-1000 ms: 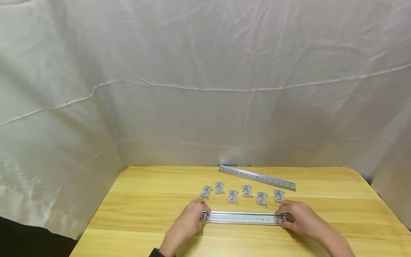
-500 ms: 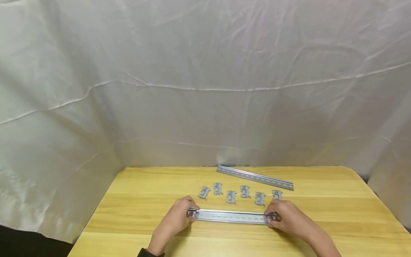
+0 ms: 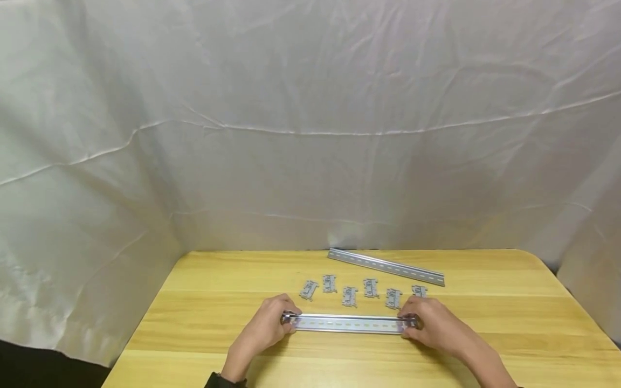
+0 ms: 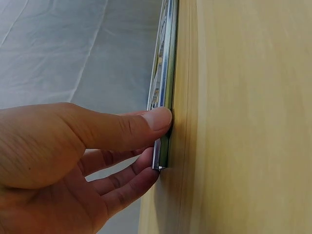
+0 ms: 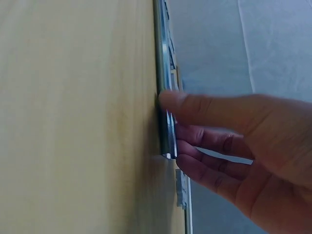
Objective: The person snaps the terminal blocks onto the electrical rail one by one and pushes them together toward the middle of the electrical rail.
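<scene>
A slotted metal DIN rail [image 3: 346, 323] lies crosswise near the front of the table, held at both ends. My left hand [image 3: 264, 328] pinches its left end; in the left wrist view the thumb [image 4: 158, 118] presses the near edge of the rail [image 4: 168, 63], with fingers on the far side. My right hand [image 3: 434, 326] grips the right end the same way, and the right wrist view has the thumb [image 5: 171, 100] on the rail's near edge. Just beyond the rail are several small grey terminal blocks [image 3: 349, 296]; the rightmost block [image 3: 419, 291] is partly covered by my right hand.
A second slotted rail [image 3: 385, 267] lies slanted at the back of the wooden table [image 3: 218, 302], its left end by the back edge. Pale cloth [image 3: 310, 172] hangs behind the table and along both sides.
Both hands have moved left with the rail between them, then stayed almost still over the last half second. The terminal blocks and the back rail keep their places on the table.
</scene>
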Available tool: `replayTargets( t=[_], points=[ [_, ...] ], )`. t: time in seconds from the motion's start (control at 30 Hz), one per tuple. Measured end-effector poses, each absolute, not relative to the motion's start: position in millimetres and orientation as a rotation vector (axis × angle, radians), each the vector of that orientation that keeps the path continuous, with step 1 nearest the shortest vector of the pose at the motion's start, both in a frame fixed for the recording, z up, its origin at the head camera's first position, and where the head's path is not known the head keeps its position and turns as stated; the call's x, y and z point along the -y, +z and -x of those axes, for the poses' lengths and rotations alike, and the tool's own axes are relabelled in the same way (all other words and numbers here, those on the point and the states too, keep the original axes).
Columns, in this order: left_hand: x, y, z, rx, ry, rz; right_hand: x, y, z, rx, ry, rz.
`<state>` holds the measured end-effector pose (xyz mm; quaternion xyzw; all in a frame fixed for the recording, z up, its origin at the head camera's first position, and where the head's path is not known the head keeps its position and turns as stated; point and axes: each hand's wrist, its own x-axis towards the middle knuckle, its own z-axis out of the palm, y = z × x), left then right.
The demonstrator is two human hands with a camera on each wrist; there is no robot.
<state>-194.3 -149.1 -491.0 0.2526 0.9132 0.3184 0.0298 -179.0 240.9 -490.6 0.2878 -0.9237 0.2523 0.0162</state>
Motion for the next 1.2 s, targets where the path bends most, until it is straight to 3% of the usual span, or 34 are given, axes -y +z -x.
replayTargets(
  t=[0.27, 0.63, 1.2],
  points=[
    [149, -491, 195, -2.798, 1.004, -0.777, -228, -481, 201, 2.866, 0.661, -0.767],
    [147, -499, 193, -2.788, 1.024, -0.767, -224, -490, 222, 3.027, 0.589, -0.789],
    [154, -499, 199, -2.777, 1.096, -0.771, -271, -476, 197, 2.703, 0.99, -0.843]
  ],
)
